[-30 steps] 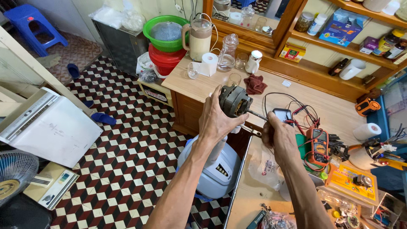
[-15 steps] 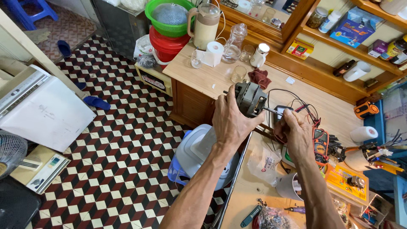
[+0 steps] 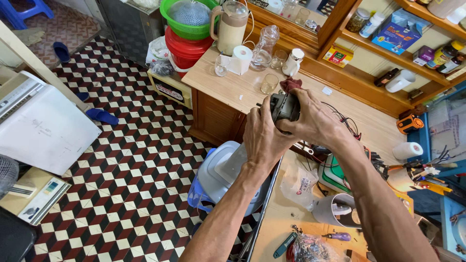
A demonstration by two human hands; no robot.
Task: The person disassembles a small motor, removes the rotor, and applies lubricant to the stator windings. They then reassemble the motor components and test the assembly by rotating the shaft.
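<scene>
A small dark grey electric motor [image 3: 284, 106] is held up in front of me by both hands, above the edge of a wooden cabinet top [image 3: 233, 85]. My left hand [image 3: 262, 133] grips it from the left and below. My right hand [image 3: 310, 120] wraps around its right side, fingers over the top. Thin wires [image 3: 345, 119] trail from behind my right hand toward the workbench. Most of the motor is covered by my fingers.
On the cabinet stand a blender jug [image 3: 230, 26], a paper roll [image 3: 241, 59], a glass jar [image 3: 264, 48] and small glasses. A grey-blue plastic appliance body [image 3: 221, 174] sits below my arms. The bench [image 3: 286, 213] holds a plastic bag, tools, a screwdriver [image 3: 337, 236]. Checkered floor tiles lie left.
My right hand has moved from the device on the bench to the motor, so both hands now hold it. The view has shifted slightly downward and left.
</scene>
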